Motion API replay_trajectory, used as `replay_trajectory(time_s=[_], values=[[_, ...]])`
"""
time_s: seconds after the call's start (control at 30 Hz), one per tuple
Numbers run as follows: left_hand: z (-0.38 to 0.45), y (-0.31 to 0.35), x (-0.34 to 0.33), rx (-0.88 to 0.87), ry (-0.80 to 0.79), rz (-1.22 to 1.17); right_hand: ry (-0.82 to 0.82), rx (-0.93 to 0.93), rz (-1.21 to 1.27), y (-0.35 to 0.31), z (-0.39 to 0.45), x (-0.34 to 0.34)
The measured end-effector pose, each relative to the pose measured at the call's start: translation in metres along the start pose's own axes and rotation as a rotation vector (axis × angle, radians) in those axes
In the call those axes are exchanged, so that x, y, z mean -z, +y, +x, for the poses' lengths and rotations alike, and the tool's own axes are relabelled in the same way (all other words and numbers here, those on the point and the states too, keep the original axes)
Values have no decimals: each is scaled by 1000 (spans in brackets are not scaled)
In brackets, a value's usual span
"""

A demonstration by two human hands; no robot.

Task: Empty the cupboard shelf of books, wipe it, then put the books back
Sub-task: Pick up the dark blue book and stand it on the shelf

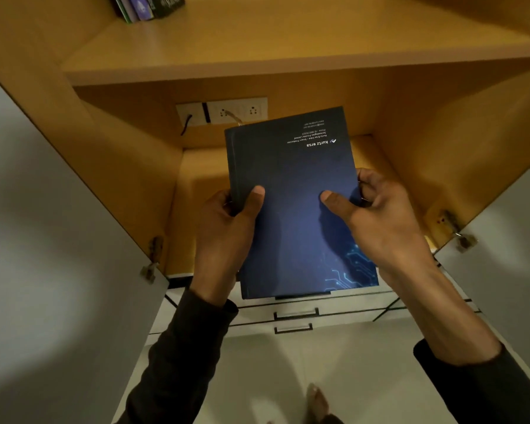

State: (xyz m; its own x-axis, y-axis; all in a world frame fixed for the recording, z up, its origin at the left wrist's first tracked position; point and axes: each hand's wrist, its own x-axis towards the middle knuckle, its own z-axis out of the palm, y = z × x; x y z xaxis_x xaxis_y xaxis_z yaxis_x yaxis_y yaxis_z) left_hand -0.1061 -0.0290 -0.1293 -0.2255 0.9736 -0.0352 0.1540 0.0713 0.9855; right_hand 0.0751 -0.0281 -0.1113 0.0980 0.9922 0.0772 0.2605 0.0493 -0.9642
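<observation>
Foot (317,399): showing bare at the bottom edge, standing on a pale floor (349,377).
Sleeves: dark, covering both forearms up to the wrists.
Left hand (230,228): gripping the book's left edge, thumb lying flat on the cover, fingers curling around behind the spine side and mostly hidden.
Right hand (380,215): gripping the book's right edge, thumb pressing on the cover, fingers bending around the edge and tucking behind it.
Book (294,203): dark blue, being held between both hands in front of the open lower compartment, not resting on any surface; cover facing up toward the camera, white print reading upside down, a light-blue circuit pattern showing at its near right corner.
Drawers (294,316): sitting below the book, white fronts with dark bar handles.
Cupboard doors (58,224): standing open left and right, grey, hinges showing.
Lower compartment (202,185): lying bare behind the book, yellow-brown wood.
Wall sockets (236,110): sitting on the back panel, a dark cable hanging from the left one.
Upper shelf (288,50): running across above, mostly bare.
Other books (147,7): standing upright at the far left of the upper shelf, cut off by the top edge.
</observation>
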Motion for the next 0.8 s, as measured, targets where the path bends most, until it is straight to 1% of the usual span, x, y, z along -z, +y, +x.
replay_trajectory(time_s=[0.27, 0.47, 0.8], values=[[39, 19, -11, -65, 80, -90, -15, 81, 60, -15, 55, -2], [70, 38, -28, -134, 155, -129, -49, 93, 81, -29, 98, 8], [115, 56, -37, -136, 251, -156, -126, 106, 104, -44, 151, 10]])
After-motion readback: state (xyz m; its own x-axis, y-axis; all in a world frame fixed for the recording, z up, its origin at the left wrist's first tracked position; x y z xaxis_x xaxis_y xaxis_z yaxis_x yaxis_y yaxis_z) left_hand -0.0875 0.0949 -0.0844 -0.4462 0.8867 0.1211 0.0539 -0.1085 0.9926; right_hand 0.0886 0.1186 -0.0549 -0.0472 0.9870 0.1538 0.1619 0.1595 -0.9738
